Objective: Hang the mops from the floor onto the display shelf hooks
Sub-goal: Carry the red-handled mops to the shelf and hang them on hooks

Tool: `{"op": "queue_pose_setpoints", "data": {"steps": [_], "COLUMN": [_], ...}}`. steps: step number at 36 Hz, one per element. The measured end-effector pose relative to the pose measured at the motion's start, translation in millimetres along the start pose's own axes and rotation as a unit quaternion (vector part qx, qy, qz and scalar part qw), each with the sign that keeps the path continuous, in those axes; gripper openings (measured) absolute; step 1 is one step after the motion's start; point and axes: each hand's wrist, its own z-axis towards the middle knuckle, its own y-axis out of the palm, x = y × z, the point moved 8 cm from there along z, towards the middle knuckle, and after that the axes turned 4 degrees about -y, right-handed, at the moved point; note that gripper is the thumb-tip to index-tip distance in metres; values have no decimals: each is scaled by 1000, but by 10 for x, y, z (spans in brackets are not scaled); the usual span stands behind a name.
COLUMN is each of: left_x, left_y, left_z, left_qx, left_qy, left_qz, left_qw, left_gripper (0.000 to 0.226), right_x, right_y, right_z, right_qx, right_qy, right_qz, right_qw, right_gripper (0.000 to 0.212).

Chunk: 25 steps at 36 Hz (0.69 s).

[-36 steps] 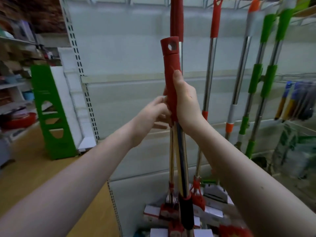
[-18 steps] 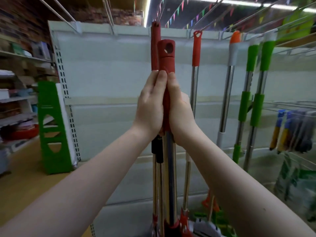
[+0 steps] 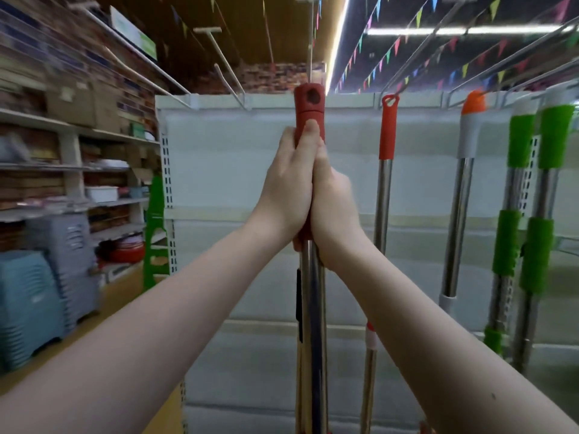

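Note:
I hold a mop with a red grip and steel shaft (image 3: 309,103) upright in front of the white display shelf (image 3: 238,151). My left hand (image 3: 286,186) and my right hand (image 3: 333,202) are both wrapped around the red grip, side by side. The hole in the grip's top end sits just below a thin hook rod (image 3: 310,48) that points out over my head. A second shaft stands right behind the held mop, mostly hidden. The mop head is out of view below.
Along the shelf's top rail to the right hang another red-grip mop (image 3: 388,130), an orange-tipped mop (image 3: 468,126) and two green-grip mops (image 3: 532,142). A bare hook (image 3: 228,79) juts out left of centre. A green stand (image 3: 155,233) and blue-grey stools (image 3: 40,292) sit at left.
Both hands have raised the mop, and my view has tilted upward, so the shelf's top rail and the hooks now show. The left hand moved from touching the shaft to a full grip.

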Motion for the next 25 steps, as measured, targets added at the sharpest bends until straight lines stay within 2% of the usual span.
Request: {"op": "queue_pose_setpoints", "data": {"steps": [5,9,14,15,18,21,25], "left_x": [35,78,134,141,37,-94,-155], "left_y": [-5,-9,-19,-15,-21,19,37], "left_z": [136,317,592,639,790,933,1021], "left_qx": [11,16,36,39,48,30,30], "left_qy": [-5,-32,-28,-32,-61,-77,-76], "left_qz": [18,-1,-19,-19,-24,-38,-43], "left_qw": [1000,999,999,999,997,996,996], "left_gripper": [28,53,38,48,94,105,106], "right_x": [-98,-137,-225,-232,-228,-203,-152], "right_y": [-9,16,9,3,-13,-34,-55], "right_z": [128,280,518,574,695,795,861], "right_qx": [5,10,30,34,45,56,52], "right_qy": [-23,-13,-25,-27,-21,-28,-18], "right_qz": [-5,-27,-45,-52,-64,-66,-75], "right_qw": [1000,999,998,998,997,996,996], "right_gripper": [40,41,42,44,47,44,45]}}
